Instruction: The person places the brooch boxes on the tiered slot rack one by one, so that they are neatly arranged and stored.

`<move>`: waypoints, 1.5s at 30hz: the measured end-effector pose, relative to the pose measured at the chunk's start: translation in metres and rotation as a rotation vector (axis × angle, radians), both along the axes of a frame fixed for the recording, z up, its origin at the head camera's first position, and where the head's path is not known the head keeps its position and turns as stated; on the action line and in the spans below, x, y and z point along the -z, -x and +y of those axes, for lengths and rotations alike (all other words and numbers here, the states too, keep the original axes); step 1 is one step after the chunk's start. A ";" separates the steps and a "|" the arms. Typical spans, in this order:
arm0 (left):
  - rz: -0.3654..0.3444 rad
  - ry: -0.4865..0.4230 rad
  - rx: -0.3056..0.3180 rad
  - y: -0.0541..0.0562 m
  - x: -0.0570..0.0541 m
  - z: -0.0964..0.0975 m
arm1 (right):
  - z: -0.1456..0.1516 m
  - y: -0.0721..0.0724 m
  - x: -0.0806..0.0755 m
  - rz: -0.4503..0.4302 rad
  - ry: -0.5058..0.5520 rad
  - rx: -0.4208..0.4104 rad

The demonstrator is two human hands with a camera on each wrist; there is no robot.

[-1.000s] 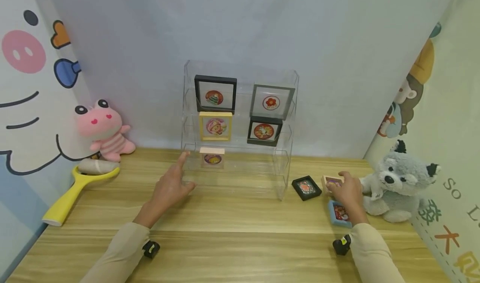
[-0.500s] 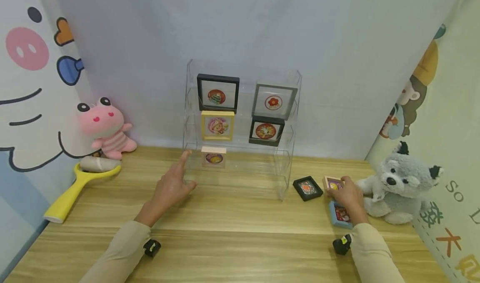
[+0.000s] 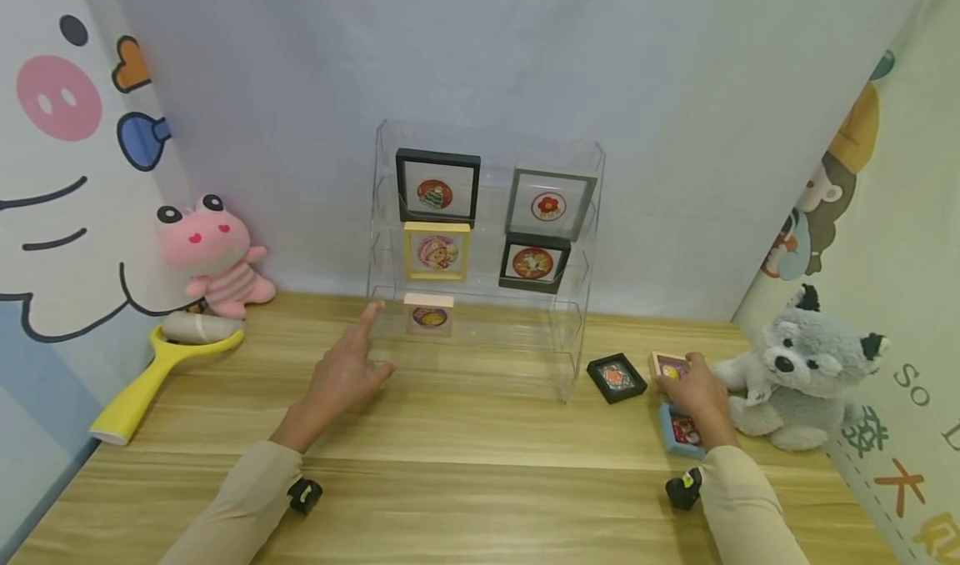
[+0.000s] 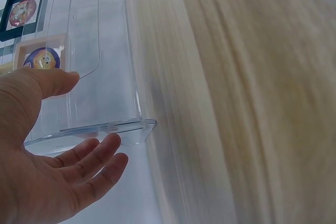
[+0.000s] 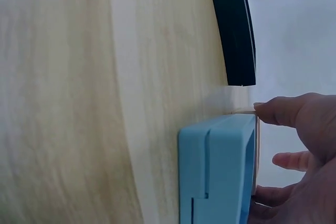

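Note:
My left hand (image 3: 345,373) is at the left side of a clear acrylic tiered stand (image 3: 498,336), fingers relaxed. In the left wrist view its thumb lies in front of the stand's side edge and its fingers behind; contact is unclear. My right hand (image 3: 697,390) pinches a small beige picture frame (image 3: 667,367) lying on the table, thumb at one edge and fingers at another. The hand partly covers that frame. A light blue frame (image 5: 210,161) lies just nearer, under the wrist, and a small black frame (image 3: 617,377) lies to the left.
Several framed pictures stand on the tiers, including a yellow frame (image 3: 437,251) and a pink frame (image 3: 429,315). A grey plush dog (image 3: 802,373) sits right of my right hand. At left are a pink plush frog (image 3: 210,252) and a yellow-handled roller (image 3: 135,390).
The head view has shifted slightly, so the scene sits a little further right. Both hands keep their places; the right fingers have shifted slightly on the beige picture frame.

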State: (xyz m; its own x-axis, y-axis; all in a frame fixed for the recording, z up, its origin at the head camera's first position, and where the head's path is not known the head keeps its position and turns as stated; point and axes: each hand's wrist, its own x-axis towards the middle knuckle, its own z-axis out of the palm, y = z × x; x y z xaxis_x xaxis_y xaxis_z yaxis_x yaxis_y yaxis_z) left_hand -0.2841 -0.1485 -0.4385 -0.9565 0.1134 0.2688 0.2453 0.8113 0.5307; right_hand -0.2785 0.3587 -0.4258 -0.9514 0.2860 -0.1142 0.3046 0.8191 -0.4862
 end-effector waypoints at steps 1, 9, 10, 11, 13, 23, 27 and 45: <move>0.000 0.000 0.000 0.000 0.000 0.000 | 0.000 0.000 0.000 0.005 -0.003 -0.002; -0.013 -0.005 0.001 -0.001 -0.001 0.000 | -0.003 0.005 0.001 0.061 -0.012 0.018; -0.014 -0.005 0.001 -0.001 0.000 0.000 | -0.003 0.005 0.001 0.064 -0.002 0.018; -0.014 -0.003 -0.001 -0.001 0.000 0.000 | -0.002 0.006 0.001 0.065 0.010 0.018; -0.013 0.000 -0.005 -0.001 0.000 0.000 | -0.001 0.007 0.000 0.062 0.029 0.010; -0.018 -0.002 -0.008 0.000 -0.001 0.000 | 0.001 0.011 0.003 0.045 0.016 -0.016; -0.018 -0.007 -0.009 0.000 -0.001 0.000 | 0.000 0.010 0.004 0.059 0.058 0.000; -0.012 -0.007 -0.005 -0.002 -0.003 0.000 | -0.002 0.008 0.002 0.153 0.105 -0.080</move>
